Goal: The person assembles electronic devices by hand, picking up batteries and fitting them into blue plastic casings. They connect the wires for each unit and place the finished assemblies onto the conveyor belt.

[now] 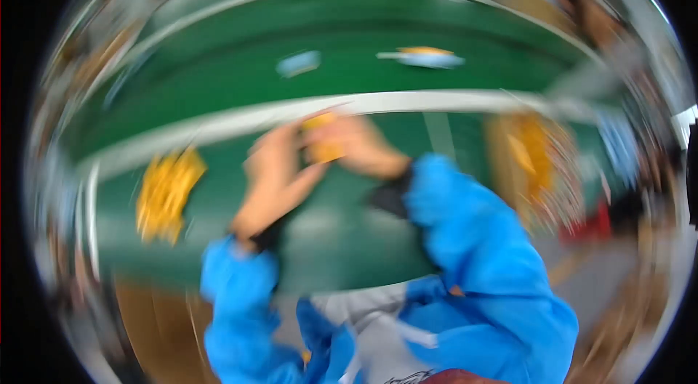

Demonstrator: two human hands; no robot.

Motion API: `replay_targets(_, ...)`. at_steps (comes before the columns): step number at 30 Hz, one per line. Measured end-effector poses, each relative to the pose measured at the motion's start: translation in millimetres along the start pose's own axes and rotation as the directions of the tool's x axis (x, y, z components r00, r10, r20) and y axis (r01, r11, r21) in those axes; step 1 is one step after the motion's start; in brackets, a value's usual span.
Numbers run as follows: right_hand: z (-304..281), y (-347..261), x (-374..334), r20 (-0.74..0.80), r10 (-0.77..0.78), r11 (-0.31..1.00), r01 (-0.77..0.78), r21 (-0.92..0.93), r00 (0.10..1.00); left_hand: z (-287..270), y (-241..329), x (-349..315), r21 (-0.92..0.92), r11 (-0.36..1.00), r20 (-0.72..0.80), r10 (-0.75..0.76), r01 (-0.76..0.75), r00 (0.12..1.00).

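Note:
Both my hands meet over the green worktop (356, 239), near the pale rail at its far side. Between them is a small yellow piece (329, 152), partly covered by fingers and smeared by motion, so its kind cannot be made out. My right hand (367, 148) closes on it from the right. From the left, my left hand (273, 170) has its fingers and thumb curled around the near and far sides of it. To the left of my hands lies a loose pile of yellow pieces (169, 191).
Beyond the rail (414, 101) runs a green belt (349, 21) carrying a light-blue item (298, 63) and a blue-and-orange item (430, 58). An open cardboard box (502, 155) with yellow pieces stands at right. Another cardboard box (156, 326) sits below the worktop's near left edge.

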State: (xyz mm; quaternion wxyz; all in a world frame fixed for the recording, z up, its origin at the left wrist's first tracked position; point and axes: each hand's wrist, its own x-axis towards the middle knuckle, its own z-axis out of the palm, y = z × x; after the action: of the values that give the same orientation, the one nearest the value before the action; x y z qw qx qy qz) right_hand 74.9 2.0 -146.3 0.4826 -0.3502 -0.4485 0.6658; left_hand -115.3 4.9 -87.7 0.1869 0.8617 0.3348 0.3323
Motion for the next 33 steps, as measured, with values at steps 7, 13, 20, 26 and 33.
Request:
replay_targets(7, 37.2, -14.9, -1.0, -0.25, -0.307, 0.951, 0.289, -0.109, 0.918, 10.3, -36.1, -12.8, -0.53, 0.752, 0.283, -0.279, 0.392, 0.918)
replay_targets(13, 53.0, -6.4, -11.9, -0.194, -0.354, 0.914, 0.295, -0.279, 0.915, -17.2, -26.3, -19.0, -0.518, 0.748, 0.3, -0.295, 0.415, 0.907)
replay_targets(20, 87.7, 0.0, -0.3, 0.124, -0.413, 0.666, 0.393, -0.634, 0.902, -21.3, -28.2, -22.3, -0.464, 0.845, 0.069, -0.263, 0.264, 0.962)
replay_targets(26, 83.4, -1.5, 7.0, 0.145, -0.394, 0.682, 0.394, -0.616, 0.908, -29.6, -118.4, -39.5, -0.355, 0.931, 0.007, 0.096, -0.087, 0.995)
replay_targets(33, 79.6, 2.2, 10.0, 0.025, -0.377, 0.864, 0.361, -0.352, 0.926, -22.0, -111.2, -39.3, -0.805, 0.593, 0.067, 0.053, 0.023, 0.996)
